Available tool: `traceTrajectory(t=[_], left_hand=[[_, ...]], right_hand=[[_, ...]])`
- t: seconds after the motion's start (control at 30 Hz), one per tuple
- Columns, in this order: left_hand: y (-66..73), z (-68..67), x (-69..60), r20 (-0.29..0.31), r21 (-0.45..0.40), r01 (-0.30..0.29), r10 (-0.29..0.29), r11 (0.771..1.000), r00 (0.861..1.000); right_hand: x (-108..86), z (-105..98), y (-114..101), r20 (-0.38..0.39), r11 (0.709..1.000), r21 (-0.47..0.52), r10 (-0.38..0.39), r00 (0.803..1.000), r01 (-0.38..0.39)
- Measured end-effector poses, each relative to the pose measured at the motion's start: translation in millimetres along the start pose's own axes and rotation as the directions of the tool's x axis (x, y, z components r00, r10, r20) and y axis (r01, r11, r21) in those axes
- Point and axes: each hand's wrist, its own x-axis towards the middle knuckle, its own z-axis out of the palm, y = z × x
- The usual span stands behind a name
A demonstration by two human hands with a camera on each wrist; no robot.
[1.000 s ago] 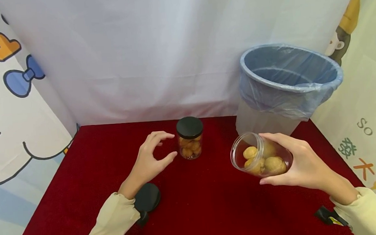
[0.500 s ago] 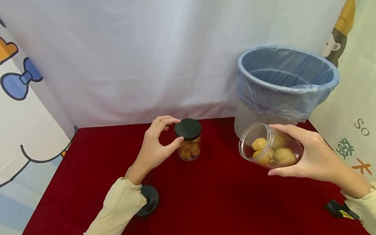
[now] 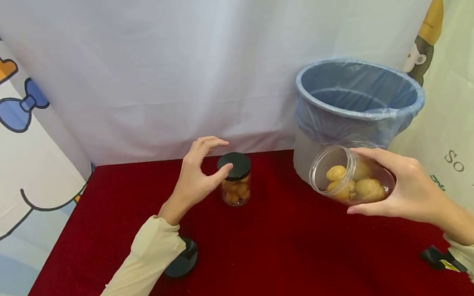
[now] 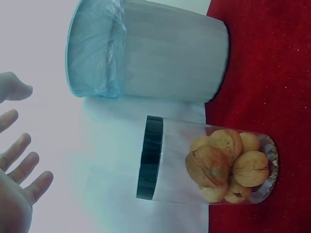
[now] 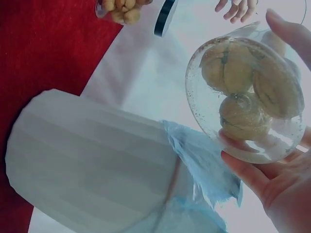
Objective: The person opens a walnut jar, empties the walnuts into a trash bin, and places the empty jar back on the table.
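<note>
My right hand point(image 3: 411, 191) grips a clear lidless jar point(image 3: 351, 170), held above the table and tipped with its mouth to the left. Several walnuts point(image 3: 369, 189) lie inside it; the right wrist view shows the jar's base point(image 5: 197, 92) and the walnuts through it. A second clear jar point(image 3: 236, 195), upright on the table, contains walnuts and wears a black lid point(image 3: 238, 161). Beside this jar is my left hand point(image 3: 195, 175), thumb and fingers spread apart and holding nothing. In the left wrist view a gap separates those fingers point(image 4: 22, 165) from the lidded jar.
A loose black lid point(image 3: 183, 264) lies on the red tablecloth point(image 3: 268, 263), partly under my left sleeve. At the back right stands a pale bin point(image 3: 302, 155) lined with a blue bag point(image 3: 321, 120). White cloth point(image 3: 155, 80) hangs behind the table.
My left hand has moved forward to the side of the lidded jar. My right hand has carried the lidless jar to the right and slightly up. The view has shifted a little.
</note>
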Motion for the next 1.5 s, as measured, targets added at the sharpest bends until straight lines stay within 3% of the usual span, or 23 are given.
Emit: traceTrajectory(t=[0.2,0.6,1.17,1.5], left_hand=[[1.9,1.0,10.4,-0.014,-0.014,0.002,-0.002,1.000,1.000],[10.2,11.4,34.5,-0.062,-0.037,-0.055,0.052,0.998,0.997],[13.2,28.0,80.4,-0.094,-0.045,-0.101,0.097,0.994,0.991],[19.7,48.6,102.7,-0.096,-0.070,-0.117,0.110,0.991,0.989]], right_hand=[[3.3,-10.5,3.3,-0.028,0.999,-0.038,-0.003,1.000,0.002],[8.6,-36.3,9.4,-0.016,0.997,-0.080,0.012,1.000,-0.013],[19.6,-69.3,21.3,-0.018,0.992,-0.129,0.012,1.000,-0.014],[26.4,-89.4,26.9,-0.024,0.981,-0.180,0.065,0.998,-0.068]])
